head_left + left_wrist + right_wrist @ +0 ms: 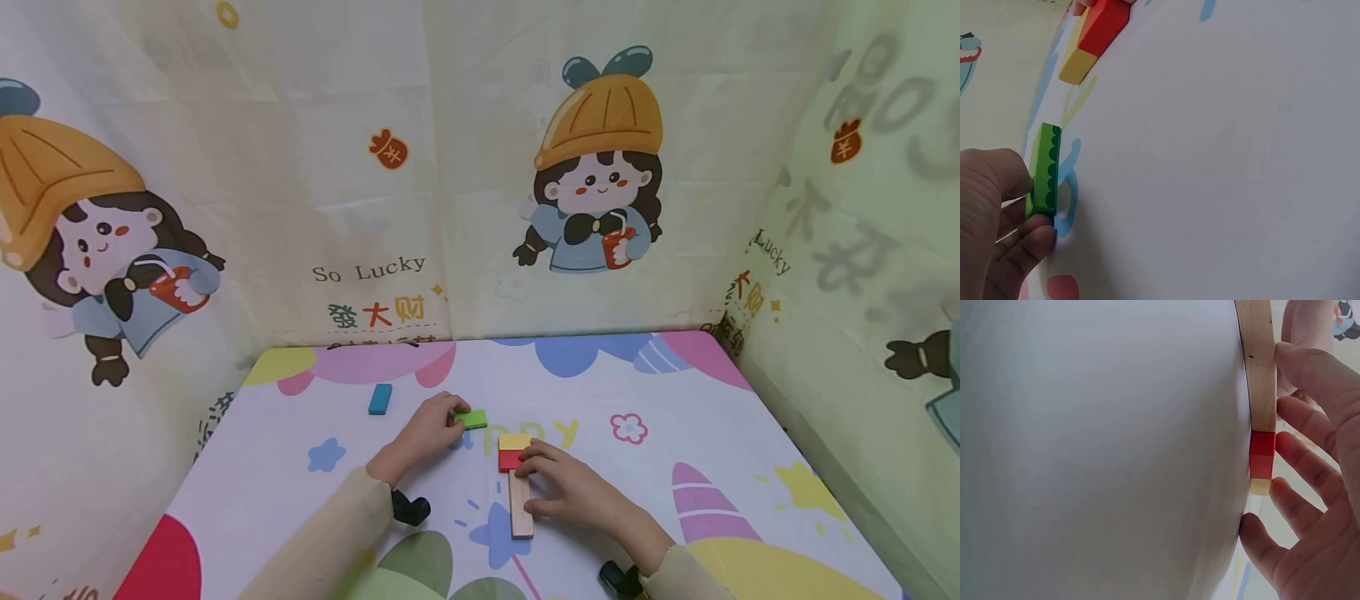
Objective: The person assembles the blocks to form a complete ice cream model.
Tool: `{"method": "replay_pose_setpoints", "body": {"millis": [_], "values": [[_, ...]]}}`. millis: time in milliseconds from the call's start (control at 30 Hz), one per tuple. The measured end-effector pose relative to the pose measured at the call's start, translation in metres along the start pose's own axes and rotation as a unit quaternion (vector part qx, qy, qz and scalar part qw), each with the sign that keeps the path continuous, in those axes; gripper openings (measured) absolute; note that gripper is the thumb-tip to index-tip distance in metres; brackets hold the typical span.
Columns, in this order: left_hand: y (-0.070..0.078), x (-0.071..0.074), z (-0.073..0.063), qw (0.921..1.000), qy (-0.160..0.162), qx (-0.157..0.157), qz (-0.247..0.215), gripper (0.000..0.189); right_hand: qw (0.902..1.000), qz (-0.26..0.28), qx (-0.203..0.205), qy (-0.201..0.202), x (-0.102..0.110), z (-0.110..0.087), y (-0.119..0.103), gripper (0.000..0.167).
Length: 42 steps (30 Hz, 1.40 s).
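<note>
My left hand (pixel 431 429) pinches a flat green block (pixel 472 419) by its left end, thumb and fingers about it. In the left wrist view the green block (pixel 1045 169) shows a darker scalloped pattern along one side. A yellow block (pixel 515 442) and a red block (pixel 509 461) lie against each other. Below them a long plain wooden block (pixel 521 507) extends towards me, its far end meeting the red one. With fingers spread, my right hand (pixel 573 487) rests along the right side of this row, its fingertips touching the blocks (pixel 1262 450).
A blue block (pixel 380 399) lies alone at the back left of the table. The table has a white printed cover (pixel 600 400) with coloured shapes and letters. Patterned cloth walls (pixel 472 208) stand at the back and both sides.
</note>
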State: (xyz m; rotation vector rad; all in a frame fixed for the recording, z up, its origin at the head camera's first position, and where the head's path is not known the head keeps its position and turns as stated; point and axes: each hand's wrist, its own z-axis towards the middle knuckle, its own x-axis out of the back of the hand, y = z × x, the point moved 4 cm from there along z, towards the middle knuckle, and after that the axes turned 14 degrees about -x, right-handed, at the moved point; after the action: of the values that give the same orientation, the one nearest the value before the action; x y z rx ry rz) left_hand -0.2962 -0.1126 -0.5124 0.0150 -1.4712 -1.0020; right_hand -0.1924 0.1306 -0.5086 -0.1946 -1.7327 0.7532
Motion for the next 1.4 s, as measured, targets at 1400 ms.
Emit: {"method": "replay_pose_setpoints", "body": {"millis": [1400], "values": [[0.034,-0.033,0.03,0.9994,0.001,-0.03,-0.016,0.022,0.9999,0.004,0.014,0.009,-0.001,0.0,0.001,0.036]]}}
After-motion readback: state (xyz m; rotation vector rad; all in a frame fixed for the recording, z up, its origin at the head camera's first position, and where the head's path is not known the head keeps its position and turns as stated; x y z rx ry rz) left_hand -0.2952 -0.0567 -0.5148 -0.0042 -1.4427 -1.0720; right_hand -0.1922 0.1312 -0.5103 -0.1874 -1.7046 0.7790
